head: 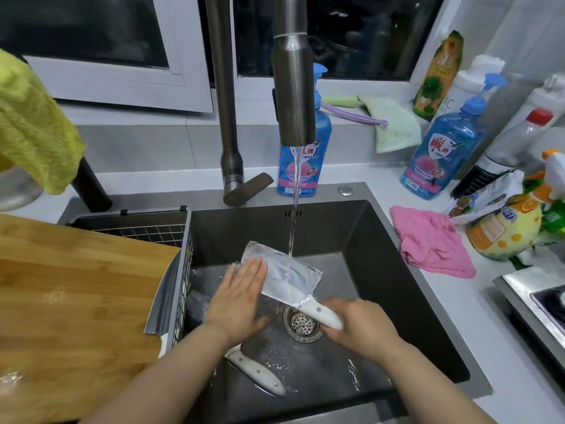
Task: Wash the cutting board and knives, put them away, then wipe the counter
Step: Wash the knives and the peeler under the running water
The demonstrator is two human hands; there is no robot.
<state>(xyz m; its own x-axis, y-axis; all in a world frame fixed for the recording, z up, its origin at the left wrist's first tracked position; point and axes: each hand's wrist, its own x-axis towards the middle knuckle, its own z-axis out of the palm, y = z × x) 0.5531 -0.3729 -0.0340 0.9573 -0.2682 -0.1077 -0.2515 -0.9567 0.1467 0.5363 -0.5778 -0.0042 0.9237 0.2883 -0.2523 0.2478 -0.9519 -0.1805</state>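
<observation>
Open passage: right side of the dark sink basin [382, 240]. Obstacles: grey metal faucet spout [293, 87], upper centre; bamboo cutting board [76, 286], frame left.

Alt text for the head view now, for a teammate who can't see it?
Over a dark sink, the right hand grips a cleaver by its white handle under the running faucet while the left hand lies flat on the blade. A second white-handled knife lies on the sink floor, the cutting board at left.
</observation>
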